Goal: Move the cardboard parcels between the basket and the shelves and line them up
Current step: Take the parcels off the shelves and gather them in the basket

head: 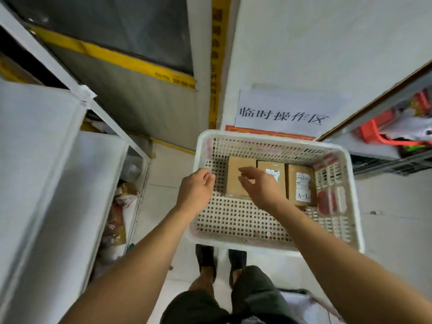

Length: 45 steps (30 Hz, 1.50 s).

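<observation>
right hand (257, 185) spread, empty, over the plain brown cardboard parcel (238, 177), long axis running away; left hand (196, 188) loosely curled, empty, just left.

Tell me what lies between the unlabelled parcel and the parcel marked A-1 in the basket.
One more labelled cardboard parcel stands between the unlabelled parcel and the A-1 parcel, partly hidden by the right hand, in the head view.

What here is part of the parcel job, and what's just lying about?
Part of the job:
white basket
three cardboard parcels in a row
left shelves
both hands

Lying about:
wall sign
red basket
yellow tape
</observation>
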Each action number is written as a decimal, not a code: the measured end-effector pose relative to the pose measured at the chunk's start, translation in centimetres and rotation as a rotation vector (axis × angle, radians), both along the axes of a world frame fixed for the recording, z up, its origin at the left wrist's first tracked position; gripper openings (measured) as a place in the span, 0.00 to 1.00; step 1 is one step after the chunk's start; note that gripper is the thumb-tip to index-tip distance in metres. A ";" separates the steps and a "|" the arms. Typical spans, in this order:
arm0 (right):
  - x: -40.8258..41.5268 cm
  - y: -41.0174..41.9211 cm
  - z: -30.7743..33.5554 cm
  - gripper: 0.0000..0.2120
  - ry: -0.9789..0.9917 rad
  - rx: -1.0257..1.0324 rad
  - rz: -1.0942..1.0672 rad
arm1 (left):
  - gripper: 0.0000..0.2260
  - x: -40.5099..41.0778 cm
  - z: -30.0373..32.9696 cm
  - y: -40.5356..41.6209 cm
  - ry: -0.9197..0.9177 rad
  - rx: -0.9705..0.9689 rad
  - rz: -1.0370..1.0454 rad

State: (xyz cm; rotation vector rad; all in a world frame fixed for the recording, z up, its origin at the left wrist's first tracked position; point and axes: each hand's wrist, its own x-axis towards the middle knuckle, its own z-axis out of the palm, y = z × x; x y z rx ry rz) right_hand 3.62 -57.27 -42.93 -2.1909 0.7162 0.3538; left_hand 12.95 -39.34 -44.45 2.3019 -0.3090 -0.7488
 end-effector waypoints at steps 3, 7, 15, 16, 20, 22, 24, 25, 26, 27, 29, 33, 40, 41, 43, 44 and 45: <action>1.8 1.9 4.5 0.15 -0.077 -0.042 0.151 | 0.13 0.0 4.7 3.6 -0.131 0.049 0.044; 5.0 5.4 9.5 0.17 -0.185 -0.076 0.381 | 0.14 -0.6 9.6 9.0 -0.258 0.102 0.212; 8.9 16.8 17.8 0.17 -0.422 0.029 0.815 | 0.13 -6.7 19.3 20.1 -0.464 0.152 0.696; 8.9 18.3 18.8 0.17 -0.448 0.063 0.867 | 0.13 -7.8 20.4 21.4 -0.489 0.161 0.750; 8.1 24.7 23.1 0.19 -0.507 0.140 1.088 | 0.15 -13.1 24.6 26.7 -0.588 0.169 0.960; 7.4 28.1 25.1 0.20 -0.546 0.179 1.180 | 0.15 -15.8 26.5 29.2 -0.645 0.190 1.057; 6.5 31.6 27.0 0.20 -0.593 0.208 1.268 | 0.15 -18.4 28.3 31.6 -0.683 0.223 1.160; 5.9 33.4 27.8 0.20 -0.619 0.223 1.303 | 0.15 -19.6 29.1 32.7 -0.691 0.242 1.206; 5.5 35.1 28.6 0.19 -0.646 0.242 1.326 | 0.15 -20.7 29.8 33.8 -0.699 0.264 1.244; 5.0 36.8 29.4 0.19 -0.671 0.261 1.339 | 0.16 -21.7 30.5 34.9 -0.710 0.287 1.276; 4.3 40.2 30.5 0.18 -0.706 0.293 1.362 | 0.16 -23.3 31.4 37.1 -0.740 0.306 1.324; 4.2 45.5 31.6 0.18 -0.757 0.318 1.388 | 0.18 -24.0 32.3 41.1 -0.771 0.299 1.373; 8.0 51.9 31.9 0.25 -0.910 0.171 1.194 | 0.19 -17.5 33.0 46.6 -0.856 0.232 1.251; 8.6 52.5 31.9 0.26 -0.932 0.137 1.162 | 0.19 -16.4 33.0 47.0 -0.850 0.221 1.243; 9.8 53.6 31.9 0.29 -0.934 0.108 1.105 | 0.20 -14.2 32.8 47.7 -0.835 0.186 1.248; 10.4 54.1 31.9 0.31 -0.913 0.101 1.081 | 0.21 -13.4 32.5 47.8 -0.821 0.152 1.266; 11.0 54.6 32.0 0.33 -0.881 0.095 1.068 | 0.21 -12.7 32.2 47.8 -0.817 0.123 1.283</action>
